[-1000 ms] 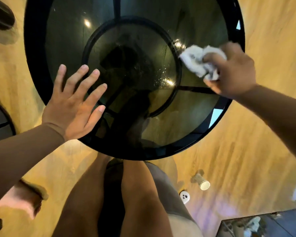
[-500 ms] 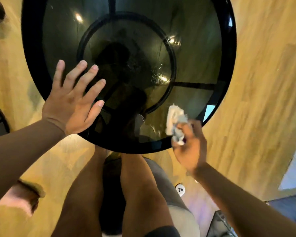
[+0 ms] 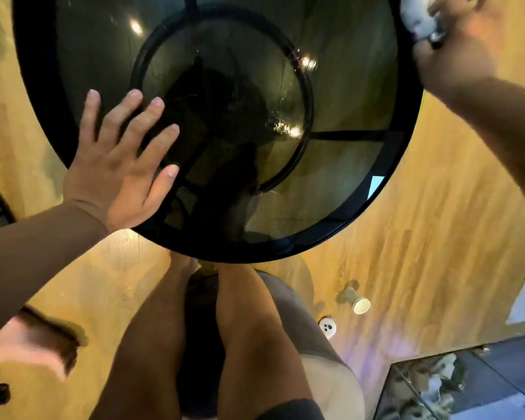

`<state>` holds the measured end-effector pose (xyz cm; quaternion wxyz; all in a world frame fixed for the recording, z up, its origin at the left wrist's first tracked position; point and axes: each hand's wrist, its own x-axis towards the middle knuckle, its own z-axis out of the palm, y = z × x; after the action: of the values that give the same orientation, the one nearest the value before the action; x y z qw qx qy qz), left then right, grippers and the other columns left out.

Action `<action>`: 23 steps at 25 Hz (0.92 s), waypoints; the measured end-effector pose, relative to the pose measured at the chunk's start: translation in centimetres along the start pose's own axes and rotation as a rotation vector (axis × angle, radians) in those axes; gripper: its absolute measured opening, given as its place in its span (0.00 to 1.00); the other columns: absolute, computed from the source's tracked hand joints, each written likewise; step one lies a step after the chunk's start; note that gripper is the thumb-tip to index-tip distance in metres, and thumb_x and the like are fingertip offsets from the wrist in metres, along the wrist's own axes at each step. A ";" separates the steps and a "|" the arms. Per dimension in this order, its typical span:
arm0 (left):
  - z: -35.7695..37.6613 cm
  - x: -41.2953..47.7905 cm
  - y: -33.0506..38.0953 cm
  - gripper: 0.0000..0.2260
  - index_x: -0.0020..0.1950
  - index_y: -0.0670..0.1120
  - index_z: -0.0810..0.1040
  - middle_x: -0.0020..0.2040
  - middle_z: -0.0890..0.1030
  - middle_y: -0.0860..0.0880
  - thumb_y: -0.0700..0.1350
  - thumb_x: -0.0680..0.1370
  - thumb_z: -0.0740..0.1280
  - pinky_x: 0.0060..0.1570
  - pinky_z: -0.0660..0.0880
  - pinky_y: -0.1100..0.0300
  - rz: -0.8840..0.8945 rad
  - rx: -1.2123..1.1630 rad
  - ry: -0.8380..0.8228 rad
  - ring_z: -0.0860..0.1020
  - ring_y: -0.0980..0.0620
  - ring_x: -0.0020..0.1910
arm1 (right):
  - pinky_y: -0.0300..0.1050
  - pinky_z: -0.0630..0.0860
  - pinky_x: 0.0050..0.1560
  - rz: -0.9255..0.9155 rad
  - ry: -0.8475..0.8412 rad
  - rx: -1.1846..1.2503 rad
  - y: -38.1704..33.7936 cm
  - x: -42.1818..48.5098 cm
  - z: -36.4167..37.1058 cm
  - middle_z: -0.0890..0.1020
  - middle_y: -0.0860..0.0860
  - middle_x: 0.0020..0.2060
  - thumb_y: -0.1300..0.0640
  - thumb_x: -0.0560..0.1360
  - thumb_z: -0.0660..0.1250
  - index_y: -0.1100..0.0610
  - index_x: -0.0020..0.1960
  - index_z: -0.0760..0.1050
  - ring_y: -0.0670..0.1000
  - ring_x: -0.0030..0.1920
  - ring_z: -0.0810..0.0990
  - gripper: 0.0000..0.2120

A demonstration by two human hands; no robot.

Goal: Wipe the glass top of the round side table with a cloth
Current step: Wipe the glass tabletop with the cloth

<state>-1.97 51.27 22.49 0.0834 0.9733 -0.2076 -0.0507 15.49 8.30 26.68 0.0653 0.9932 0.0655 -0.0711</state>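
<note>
The round side table (image 3: 340, 216) has a dark glass top in a black rim and fills the upper half of the head view. My left hand (image 3: 119, 165) lies flat on the near left part of the glass, fingers spread, holding nothing. My right hand (image 3: 455, 47) is at the far right rim, blurred, gripping a crumpled white cloth (image 3: 415, 16). The cloth sits over the rim at the frame's top edge. Small wet specks glint on the glass right of centre.
My bare legs stand just below the table's near edge on a wooden floor. A paper cup (image 3: 358, 301) lies on its side on the floor at right, beside a small white round object (image 3: 328, 327). A glass-topped surface (image 3: 467, 386) occupies the bottom right corner.
My right hand swept the cloth from the far right of the glass down to the near right edge, then back up to the far right rim. The left hand stayed put.
</note>
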 end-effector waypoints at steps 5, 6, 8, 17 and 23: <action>-0.3 0.1 -0.1 0.23 0.71 0.42 0.68 0.73 0.65 0.38 0.54 0.80 0.56 0.72 0.50 0.33 -0.006 -0.013 -0.020 0.59 0.36 0.74 | 0.42 0.69 0.45 0.247 0.026 0.256 -6.0 -12.1 0.9 0.73 0.57 0.57 0.51 0.71 0.59 0.54 0.55 0.74 0.59 0.52 0.76 0.16; -0.3 0.1 0.0 0.23 0.71 0.42 0.69 0.73 0.66 0.38 0.54 0.80 0.56 0.72 0.51 0.33 -0.003 -0.008 -0.022 0.60 0.36 0.74 | 0.42 0.69 0.45 0.242 -0.025 0.305 -7.8 -16.2 0.7 0.74 0.57 0.56 0.52 0.70 0.59 0.56 0.56 0.75 0.59 0.51 0.76 0.17; -0.4 0.0 -0.1 0.23 0.71 0.42 0.69 0.73 0.66 0.38 0.54 0.80 0.56 0.71 0.52 0.32 0.000 0.013 -0.023 0.60 0.36 0.74 | 0.43 0.73 0.48 0.282 -0.137 0.439 -12.7 -22.7 0.3 0.73 0.55 0.54 0.53 0.69 0.62 0.55 0.56 0.75 0.57 0.51 0.76 0.17; 0.0 -0.2 -0.2 0.23 0.71 0.43 0.68 0.74 0.65 0.38 0.54 0.80 0.56 0.72 0.52 0.32 0.024 0.039 -0.031 0.59 0.36 0.75 | 0.44 0.78 0.39 -0.471 -0.151 0.379 -17.4 -12.6 -0.8 0.77 0.55 0.52 0.52 0.68 0.69 0.52 0.57 0.77 0.55 0.48 0.78 0.18; 0.0 -0.1 -0.1 0.23 0.73 0.45 0.67 0.76 0.63 0.40 0.55 0.81 0.53 0.73 0.50 0.33 0.012 0.023 -0.053 0.58 0.38 0.76 | 0.50 0.74 0.58 0.066 0.080 0.122 -9.5 3.5 -0.9 0.72 0.55 0.63 0.47 0.71 0.58 0.47 0.60 0.69 0.56 0.60 0.74 0.18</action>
<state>-2.01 51.38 22.52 0.0670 0.9713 -0.2160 -0.0737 17.70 18.22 25.86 0.0042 0.9990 0.0310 -0.0329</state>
